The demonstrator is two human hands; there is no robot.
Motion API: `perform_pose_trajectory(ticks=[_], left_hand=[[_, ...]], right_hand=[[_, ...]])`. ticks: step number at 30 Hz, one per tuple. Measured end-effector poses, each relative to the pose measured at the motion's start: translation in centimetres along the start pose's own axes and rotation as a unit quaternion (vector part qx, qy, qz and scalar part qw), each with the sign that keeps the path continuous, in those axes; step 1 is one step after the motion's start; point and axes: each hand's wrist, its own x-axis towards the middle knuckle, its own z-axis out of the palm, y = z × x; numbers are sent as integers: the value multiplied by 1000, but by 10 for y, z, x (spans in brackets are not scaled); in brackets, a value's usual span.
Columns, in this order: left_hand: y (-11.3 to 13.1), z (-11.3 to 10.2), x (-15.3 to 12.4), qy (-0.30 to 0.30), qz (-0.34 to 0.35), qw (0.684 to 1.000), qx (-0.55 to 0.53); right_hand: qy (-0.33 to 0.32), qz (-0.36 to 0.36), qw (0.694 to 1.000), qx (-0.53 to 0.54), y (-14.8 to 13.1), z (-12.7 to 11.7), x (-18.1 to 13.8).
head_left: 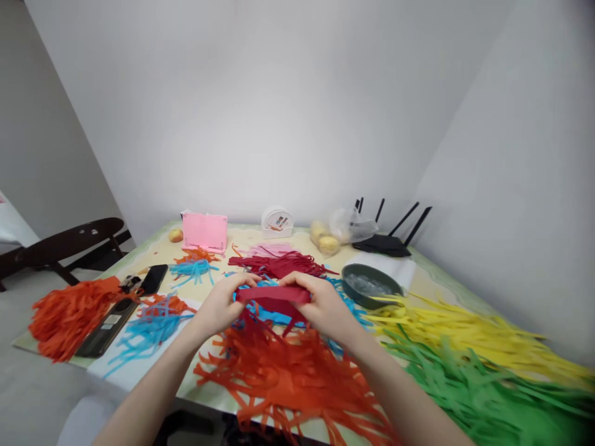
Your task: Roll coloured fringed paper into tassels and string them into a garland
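A dark red piece of fringed paper (273,295) is stretched between my hands above the table, its cut strips hanging below. My left hand (226,301) pinches its left end, thumb and fingers closed. The right end is gripped by my right hand (320,301) in the same way. Beneath it lies a heap of orange fringed paper (292,371), spilling over the table's front edge. Blue fringed paper (274,316) shows partly behind my hands, and more dark red fringed paper (283,265) lies farther back.
Yellow strips (465,328) and green strips (488,384) cover the right side. A dark green bowl (372,285) and a black router (383,244) stand behind them. To the left are an orange fringe bundle (77,313), a phone (154,279) and a pink stand (205,232).
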Motion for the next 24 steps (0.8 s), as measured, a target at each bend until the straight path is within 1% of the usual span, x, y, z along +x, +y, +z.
perform_pose_trajectory(ticks=[2,5,7,9,11,13,15,17,18,21,23,24], left_hand=[[1,3,0,-17,-40,998,-42],[2,8,-2,-8,-85,990,-115],[2,10,-3,-8,-105,979,-173],[0,12,-6,-3,-119,969,-218],[-2,14,-8,5,-131,961,-243],[-4,16,-11,10,-139,957,-255],[-5,18,-12,11,-135,952,-273],[-4,19,-13,15,-125,947,-297],[-3,18,-14,14,-122,944,-306],[1,11,-15,-19,-112,950,-292],[5,0,-16,-66,-97,960,-255],[7,-7,-16,-102,-87,963,-235]], right_hand=[[-23,5,1000,14,-7,-12,-5],[-47,17,998,29,-9,-21,-14],[-30,28,997,70,-5,-22,-19],[-7,52,990,134,-1,-20,-25],[6,90,977,195,3,-17,-29],[22,111,965,239,6,-16,-32],[32,91,960,262,7,-15,-33],[28,55,961,269,7,-16,-34],[21,48,961,272,6,-17,-34],[2,61,957,284,4,-20,-34],[2,57,960,273,2,-23,-33],[3,46,965,259,2,-24,-33]])
